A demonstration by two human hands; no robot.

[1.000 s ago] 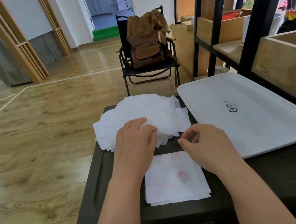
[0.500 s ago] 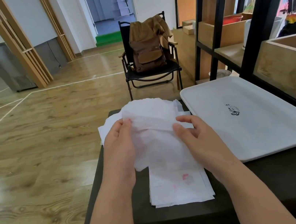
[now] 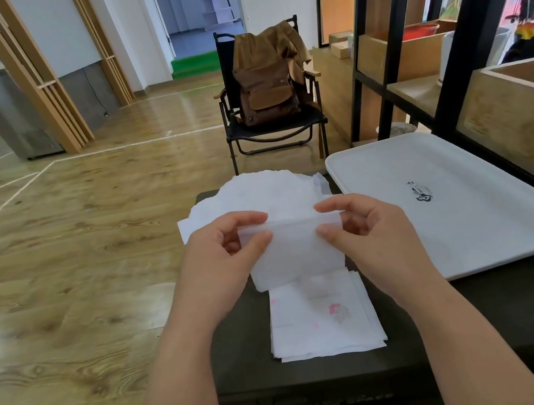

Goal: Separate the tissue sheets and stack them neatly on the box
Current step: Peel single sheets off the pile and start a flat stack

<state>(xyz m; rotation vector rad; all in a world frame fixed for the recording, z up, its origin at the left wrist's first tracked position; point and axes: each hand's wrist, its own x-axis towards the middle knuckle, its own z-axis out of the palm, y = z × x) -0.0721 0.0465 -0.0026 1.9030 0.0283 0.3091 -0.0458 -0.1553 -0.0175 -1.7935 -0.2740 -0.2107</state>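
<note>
A thin white tissue sheet (image 3: 295, 253) hangs in the air above the dark box (image 3: 483, 315). My left hand (image 3: 222, 261) pinches its upper left edge and my right hand (image 3: 367, 232) pinches its upper right edge. Behind the sheet, at the far end of the box, lies a loose heap of white tissue sheets (image 3: 257, 193). Below the held sheet, a squared stack of tissues (image 3: 324, 318) with faint pink marks lies flat near the front of the box. The held sheet hides the stack's far edge.
A large white tray (image 3: 460, 208) rests on the box's right side, touching a black shelf frame (image 3: 447, 71) with wooden crates. A black chair (image 3: 272, 111) carrying a brown backpack stands beyond the box. Wooden floor stretches to the left.
A second ago both hands were down on the heap. They have since lifted one sheet off it and now hold it stretched between them above the stack.
</note>
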